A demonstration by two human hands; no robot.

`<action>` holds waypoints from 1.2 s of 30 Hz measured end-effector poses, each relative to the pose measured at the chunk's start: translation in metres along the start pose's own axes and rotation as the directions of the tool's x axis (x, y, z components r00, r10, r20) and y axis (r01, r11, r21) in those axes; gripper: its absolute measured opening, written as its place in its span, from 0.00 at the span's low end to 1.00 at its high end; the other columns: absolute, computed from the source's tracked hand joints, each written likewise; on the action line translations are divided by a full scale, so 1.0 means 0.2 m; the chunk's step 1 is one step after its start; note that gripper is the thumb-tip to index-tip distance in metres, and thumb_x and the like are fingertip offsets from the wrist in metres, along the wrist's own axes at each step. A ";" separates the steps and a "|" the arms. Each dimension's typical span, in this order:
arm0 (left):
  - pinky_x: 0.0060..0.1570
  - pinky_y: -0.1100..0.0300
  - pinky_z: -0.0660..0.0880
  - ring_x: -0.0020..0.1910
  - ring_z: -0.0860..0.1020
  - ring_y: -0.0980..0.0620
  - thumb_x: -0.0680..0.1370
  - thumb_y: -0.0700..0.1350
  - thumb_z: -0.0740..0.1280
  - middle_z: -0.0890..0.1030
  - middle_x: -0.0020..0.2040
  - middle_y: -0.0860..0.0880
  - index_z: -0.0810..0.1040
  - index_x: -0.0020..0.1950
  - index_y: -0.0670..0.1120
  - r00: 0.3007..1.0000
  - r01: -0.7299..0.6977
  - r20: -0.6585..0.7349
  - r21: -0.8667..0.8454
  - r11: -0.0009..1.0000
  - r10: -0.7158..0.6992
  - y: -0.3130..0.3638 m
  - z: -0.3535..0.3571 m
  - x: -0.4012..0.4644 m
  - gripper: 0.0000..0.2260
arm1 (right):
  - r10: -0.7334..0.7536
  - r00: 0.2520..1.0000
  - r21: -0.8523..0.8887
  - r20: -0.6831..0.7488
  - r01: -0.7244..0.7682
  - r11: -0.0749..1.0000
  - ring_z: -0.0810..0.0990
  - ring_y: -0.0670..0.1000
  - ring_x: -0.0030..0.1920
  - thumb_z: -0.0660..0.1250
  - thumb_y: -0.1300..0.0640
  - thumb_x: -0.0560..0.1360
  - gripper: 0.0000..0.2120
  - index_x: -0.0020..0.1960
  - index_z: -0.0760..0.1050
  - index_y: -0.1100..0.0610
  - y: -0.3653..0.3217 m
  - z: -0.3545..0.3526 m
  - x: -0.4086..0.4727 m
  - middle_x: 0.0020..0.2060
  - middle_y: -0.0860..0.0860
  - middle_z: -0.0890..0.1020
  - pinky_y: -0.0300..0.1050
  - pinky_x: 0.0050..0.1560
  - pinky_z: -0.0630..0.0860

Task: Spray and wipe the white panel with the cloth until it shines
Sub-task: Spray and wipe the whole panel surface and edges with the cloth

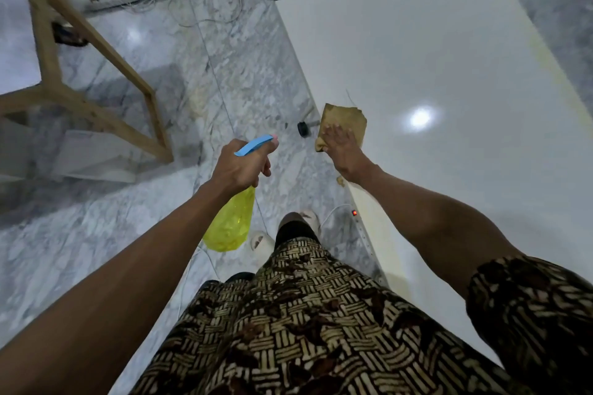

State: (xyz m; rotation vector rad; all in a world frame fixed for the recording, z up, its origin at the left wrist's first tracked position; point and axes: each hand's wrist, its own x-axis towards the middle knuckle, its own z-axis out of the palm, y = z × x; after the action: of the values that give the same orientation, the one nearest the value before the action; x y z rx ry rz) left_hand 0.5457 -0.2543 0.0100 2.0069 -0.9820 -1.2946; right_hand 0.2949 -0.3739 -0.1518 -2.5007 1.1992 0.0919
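Near the white panel's (449,74) left edge, the right hand (341,147) pressed the tan cloth (345,120) flat, wiping, while the left hand (239,167), at nine o'clock, gripped the yellow spray bottle (229,221), probably spraying next.

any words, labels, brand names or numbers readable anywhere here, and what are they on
None: no text can be read in this view.
Yellow spray bottle in the left hand: no label or print shows.
Brown cloth under the right hand: plain.
White panel: blank, only a light reflection.
Power strip by the panel edge: a red light, any markings too small to read.
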 end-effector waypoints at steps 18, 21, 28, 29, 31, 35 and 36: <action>0.33 0.54 0.78 0.44 0.85 0.32 0.81 0.58 0.71 0.86 0.37 0.39 0.83 0.37 0.38 0.996 -0.059 0.064 -0.012 0.998 0.059 -0.19 0.56 -0.73 0.25 | 0.127 0.992 0.081 0.016 -0.128 0.988 0.46 0.59 0.80 0.48 0.59 0.85 0.23 0.79 0.52 0.61 -0.18 0.23 -1.19 0.79 0.57 0.52 0.56 0.76 0.38; 0.36 0.51 0.79 0.43 0.85 0.31 0.81 0.59 0.71 0.85 0.35 0.41 0.83 0.36 0.36 0.996 -0.054 0.074 -0.008 0.999 0.054 -0.26 0.67 -0.88 0.26 | 0.145 0.989 0.068 0.004 -0.145 0.987 0.47 0.59 0.79 0.50 0.59 0.85 0.23 0.79 0.52 0.61 -0.21 0.30 -1.44 0.79 0.57 0.52 0.57 0.76 0.38; 0.40 0.47 0.80 0.38 0.84 0.33 0.80 0.61 0.71 0.86 0.36 0.41 0.85 0.40 0.36 0.988 -0.083 0.137 0.029 0.996 0.078 -0.36 0.88 -1.21 0.27 | 0.162 0.987 0.050 0.007 -0.162 0.985 0.44 0.59 0.79 0.55 0.67 0.81 0.29 0.79 0.50 0.61 -0.24 0.45 -1.89 0.80 0.57 0.49 0.59 0.76 0.38; 0.40 0.49 0.80 0.35 0.83 0.35 0.80 0.61 0.70 0.86 0.37 0.42 0.85 0.40 0.36 0.986 -0.087 0.145 0.039 0.995 0.080 -0.37 0.89 -1.26 0.27 | 0.173 0.985 0.063 0.001 -0.173 0.983 0.44 0.59 0.80 0.56 0.67 0.80 0.29 0.79 0.50 0.61 -0.25 0.48 -1.95 0.80 0.57 0.50 0.59 0.77 0.39; 0.39 0.53 0.78 0.28 0.80 0.44 0.81 0.61 0.69 0.87 0.37 0.42 0.84 0.39 0.36 0.982 -0.106 0.166 0.083 0.991 0.091 -0.38 0.91 -1.36 0.28 | 0.212 0.977 0.101 -0.028 -0.208 0.973 0.45 0.59 0.80 0.55 0.65 0.82 0.27 0.79 0.51 0.61 -0.27 0.52 -2.07 0.80 0.57 0.51 0.59 0.77 0.41; 0.34 0.58 0.77 0.26 0.78 0.48 0.81 0.61 0.69 0.87 0.36 0.42 0.84 0.37 0.37 0.963 -0.185 0.221 0.136 0.973 0.152 -0.49 0.98 -1.60 0.28 | 0.291 0.956 0.120 -0.045 -0.284 0.951 0.45 0.58 0.80 0.54 0.63 0.83 0.26 0.79 0.51 0.60 -0.33 0.62 -2.35 0.80 0.56 0.51 0.58 0.77 0.41; 0.33 0.58 0.77 0.26 0.78 0.47 0.81 0.61 0.69 0.87 0.36 0.42 0.84 0.36 0.37 0.961 -0.191 0.228 0.138 0.972 0.157 -0.51 0.99 -1.62 0.28 | 0.299 0.952 0.131 -0.061 -0.290 0.948 0.46 0.58 0.80 0.54 0.63 0.83 0.26 0.79 0.51 0.60 -0.33 0.64 -2.39 0.80 0.56 0.51 0.58 0.77 0.41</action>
State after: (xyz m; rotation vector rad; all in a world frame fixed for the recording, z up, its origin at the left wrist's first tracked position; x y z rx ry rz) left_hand 0.3044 0.0556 0.0237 1.8701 -1.3716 -1.3943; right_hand 0.0534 0.0621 -0.1505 -2.2243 1.5577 -0.0050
